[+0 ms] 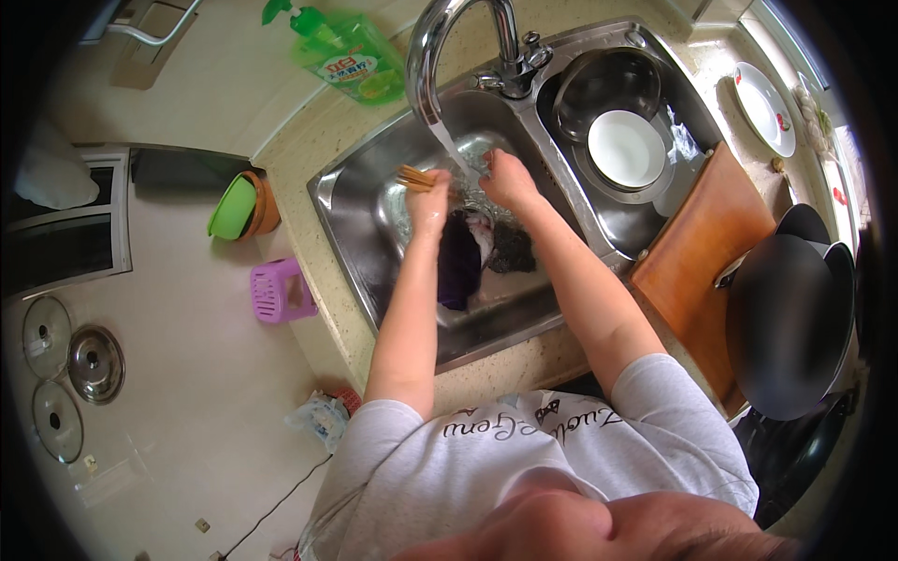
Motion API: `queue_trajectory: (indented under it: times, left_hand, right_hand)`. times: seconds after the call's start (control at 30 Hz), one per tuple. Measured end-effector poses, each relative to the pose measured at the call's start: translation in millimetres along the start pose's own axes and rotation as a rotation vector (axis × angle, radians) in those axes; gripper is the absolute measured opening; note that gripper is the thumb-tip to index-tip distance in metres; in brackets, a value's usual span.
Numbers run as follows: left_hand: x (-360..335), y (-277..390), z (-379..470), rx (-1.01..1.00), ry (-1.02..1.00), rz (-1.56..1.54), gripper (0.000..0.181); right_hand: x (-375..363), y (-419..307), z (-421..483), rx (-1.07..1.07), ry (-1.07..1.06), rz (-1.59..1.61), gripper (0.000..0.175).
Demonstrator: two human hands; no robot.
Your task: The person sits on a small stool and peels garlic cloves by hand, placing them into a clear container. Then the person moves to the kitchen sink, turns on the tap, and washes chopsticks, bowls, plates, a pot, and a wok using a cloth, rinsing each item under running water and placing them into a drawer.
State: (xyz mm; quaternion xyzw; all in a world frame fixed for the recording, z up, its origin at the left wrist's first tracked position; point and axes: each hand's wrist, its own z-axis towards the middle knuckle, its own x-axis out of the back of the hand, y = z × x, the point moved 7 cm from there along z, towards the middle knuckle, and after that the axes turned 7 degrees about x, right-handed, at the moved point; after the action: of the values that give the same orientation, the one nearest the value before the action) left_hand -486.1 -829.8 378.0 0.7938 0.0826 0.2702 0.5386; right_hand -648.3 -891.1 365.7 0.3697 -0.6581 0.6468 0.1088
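Note:
My left hand (429,203) is closed around a bundle of wooden chopsticks (414,178) over the left sink basin (354,231). Close by on the right, my right hand (511,181) has its fingers bent beside the running water (450,146); whether it grips anything is hard to make out. Water falls from the chrome faucet (422,77) between the two hands. Below them in the basin lie a dark purple cloth (457,270) and a dark mesh scouring pad (512,251). Something pale, partly covered, sits against the cloth.
The right basin holds a white bowl (626,149) and a metal pan (607,88). A wooden cutting board (708,259) leans over that basin's edge, with a dark pan (789,329) beyond it. A green dish soap bottle (358,63) stands behind the sink.

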Motion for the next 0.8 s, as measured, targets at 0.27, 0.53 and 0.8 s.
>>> queue_trajectory:
  times: [0.27, 0.53, 0.8]
  left_hand:
    - [138.0, 53.5, -100.9, -0.004, -0.293, -0.62, 0.021]
    - [184.0, 39.4, -134.4, -0.023, -0.083, -0.437, 0.015]
    - [181.2, 7.4, -142.4, 0.118, 0.056, -0.47, 0.014]
  right_hand:
    - [-9.5, 7.2, 9.6, 0.094, -0.085, 0.092, 0.025]
    - [7.5, -13.1, -39.0, 0.224, -0.136, 0.078, 0.023]
    - [50.3, -21.2, -145.1, 0.212, -0.099, 0.138, 0.023]
